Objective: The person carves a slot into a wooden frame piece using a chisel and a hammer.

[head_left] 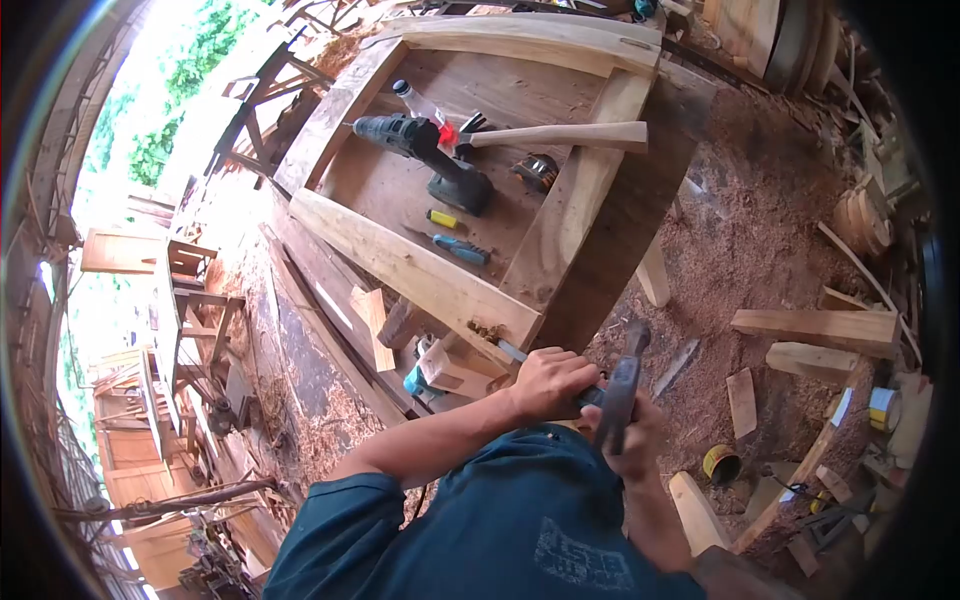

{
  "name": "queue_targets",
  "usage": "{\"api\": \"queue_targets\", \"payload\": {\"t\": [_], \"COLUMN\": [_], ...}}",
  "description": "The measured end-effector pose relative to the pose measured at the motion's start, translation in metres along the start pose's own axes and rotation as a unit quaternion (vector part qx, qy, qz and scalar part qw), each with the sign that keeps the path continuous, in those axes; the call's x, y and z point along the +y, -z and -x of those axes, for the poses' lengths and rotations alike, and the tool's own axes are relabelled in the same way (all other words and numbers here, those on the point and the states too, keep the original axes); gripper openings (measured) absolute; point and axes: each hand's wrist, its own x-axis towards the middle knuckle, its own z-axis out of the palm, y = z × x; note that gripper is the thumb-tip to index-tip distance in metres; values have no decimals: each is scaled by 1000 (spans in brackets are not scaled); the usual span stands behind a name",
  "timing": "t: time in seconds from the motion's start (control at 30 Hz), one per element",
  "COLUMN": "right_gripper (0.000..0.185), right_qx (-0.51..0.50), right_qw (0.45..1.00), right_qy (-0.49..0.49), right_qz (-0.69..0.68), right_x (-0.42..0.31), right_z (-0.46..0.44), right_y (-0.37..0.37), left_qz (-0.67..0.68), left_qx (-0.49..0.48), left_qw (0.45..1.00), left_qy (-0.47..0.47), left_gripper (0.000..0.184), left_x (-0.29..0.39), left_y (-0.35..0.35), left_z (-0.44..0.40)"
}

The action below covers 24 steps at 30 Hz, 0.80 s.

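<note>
Left hand [553, 385]: closed around the handle of a chisel [512, 351], thumb side toward the hammer; blade directed at the near corner of a timber frame. Whether the tip touches the wood cannot be told.

Right hand [640, 440]: gripping a hammer [622, 384], its dark metal head raised close to the chisel's handle end; the hammer's own handle mostly hidden.

Timber frame [415, 262]: four pale bars, lying on a brown board [410, 195] just ahead of the hands. Small heap of shavings [486, 330] at the near corner, beside the chisel blade.

Below that corner: wood blocks and a teal power tool [415, 380], partly covered.

Inside the frame, near to far: one blue-handled screwdriver [462, 249]; one yellow cylinder [442, 219]; one orange-and-black tape measure [536, 172]; one cordless drill [452, 180]; one wooden-handled tool [560, 135], handle lying across the right bar; one clear bottle [415, 100] with red contents or parts.

To the right, on a shavings-strewn floor [720, 250]: one yellow tin [715, 460], one squared timber [815, 328], assorted offcuts.

Far left: wooden furniture [125, 250] and bright greenery [195, 75].
</note>
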Motion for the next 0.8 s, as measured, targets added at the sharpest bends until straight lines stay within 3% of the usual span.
{"api": "queue_targets", "payload": {"t": [0.1, 0.17, 0.23, 0.37, 0.47, 0.63, 0.8], "right_gripper": [20, 19, 17, 14, 13, 27, 47], "right_qx": [62, 62, 38, -28, -19, 66, 8], "right_qw": [974, 965, 989, 978, 979, 984, 997], "right_qy": [-117, -147, -110, -131, -126, -61, 60], "right_qz": [-185, -207, -96, -162, -158, -155, -43], "right_x": [20, 60, 127, 107, 89, 24, 8], "right_z": [9, 12, 16, 31, 36, 24, 25], "right_y": [-10, -16, -8, 0, 10, 13, 28], "left_qz": [-22, -103, -172, -144, -74, 42, 65], "left_qx": [-33, -56, -117, -145, -175, -49, -23], "left_qw": [999, 993, 978, 978, 982, 997, 997], "left_qy": [-4, -5, -13, -38, 5, 48, 41], "left_gripper": [21, 17, 15, 20, 24, 32, 29], "left_x": [-4, -12, -20, -15, -1, 16, 7], "left_y": [-16, -44, -68, -57, -43, 0, 16], "left_z": [7, 18, 36, 36, 25, -5, 5]}}
